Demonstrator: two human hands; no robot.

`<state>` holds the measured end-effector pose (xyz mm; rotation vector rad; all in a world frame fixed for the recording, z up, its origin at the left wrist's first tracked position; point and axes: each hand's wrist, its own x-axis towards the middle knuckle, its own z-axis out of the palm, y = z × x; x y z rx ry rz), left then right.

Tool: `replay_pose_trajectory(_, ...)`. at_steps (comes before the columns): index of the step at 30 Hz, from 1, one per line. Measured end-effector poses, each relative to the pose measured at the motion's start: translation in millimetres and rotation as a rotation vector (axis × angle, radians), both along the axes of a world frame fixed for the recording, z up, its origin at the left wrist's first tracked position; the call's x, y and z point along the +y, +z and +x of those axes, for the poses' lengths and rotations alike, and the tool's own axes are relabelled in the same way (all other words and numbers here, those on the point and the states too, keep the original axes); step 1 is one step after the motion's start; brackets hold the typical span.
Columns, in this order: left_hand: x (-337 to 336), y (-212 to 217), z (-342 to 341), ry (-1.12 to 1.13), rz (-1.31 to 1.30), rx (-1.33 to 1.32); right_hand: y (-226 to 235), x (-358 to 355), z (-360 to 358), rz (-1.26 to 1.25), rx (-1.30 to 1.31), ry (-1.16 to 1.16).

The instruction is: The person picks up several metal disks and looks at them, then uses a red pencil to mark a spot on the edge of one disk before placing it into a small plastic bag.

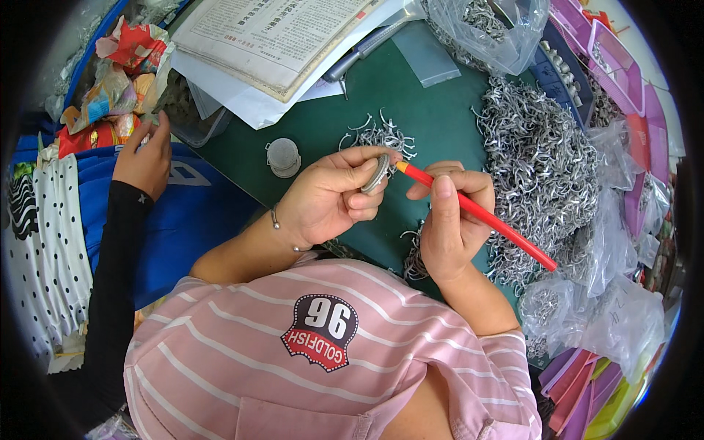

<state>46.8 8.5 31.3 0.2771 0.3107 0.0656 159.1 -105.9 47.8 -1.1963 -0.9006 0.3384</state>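
Observation:
My left hand (319, 192) pinches a round silver-grey metal disc (378, 174) between thumb and fingers, tilted nearly edge-on. In my right hand (456, 220) is a red pencil (506, 226), gripped like a pen. Its bare pointed end is at the disc's upper edge, by my left fingertips; whether they touch I cannot tell. A small cluster of curved metal pieces (381, 138) lies just beyond the disc on the green work surface (440, 110). Round silver pieces (283, 157) rest to the left of my left hand, one overlapping another.
A large heap of curved metal pieces (539, 176) spreads on the right, beside clear plastic bags (623, 323) and purple trays (616, 66). Printed papers (271, 44) and a grey-handled tool (363, 53) lie at the back. Another person's hand (147, 158) is near colourful wrappers (110, 95) at left.

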Motion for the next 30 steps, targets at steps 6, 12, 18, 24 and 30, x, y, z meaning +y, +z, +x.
replay_pose_trajectory(6,0.1,-0.8,-0.1,0.007,0.011,-0.021,-0.7,1.7,-1.7,-0.01,-0.007,0.021)
replay_pose_trajectory(12,-1.7,0.1,-1.1,0.008,0.052,0.011,-1.0,-0.3,-1.8,-0.047,0.008,0.021)
replay_pose_trajectory(18,-5.3,-5.6,-2.7,-0.002,-0.004,-0.015,0.1,-3.2,-1.8,-0.031,-0.055,0.049)
replay_pose_trajectory(24,-3.4,-3.9,-2.2,0.016,-0.011,-0.034,1.0,-4.2,2.6,0.07,-0.085,-0.027)
replay_pose_trajectory(30,-4.2,-3.2,-1.4,0.032,0.039,-0.008,-3.3,-6.8,0.0,0.053,-0.12,0.021)
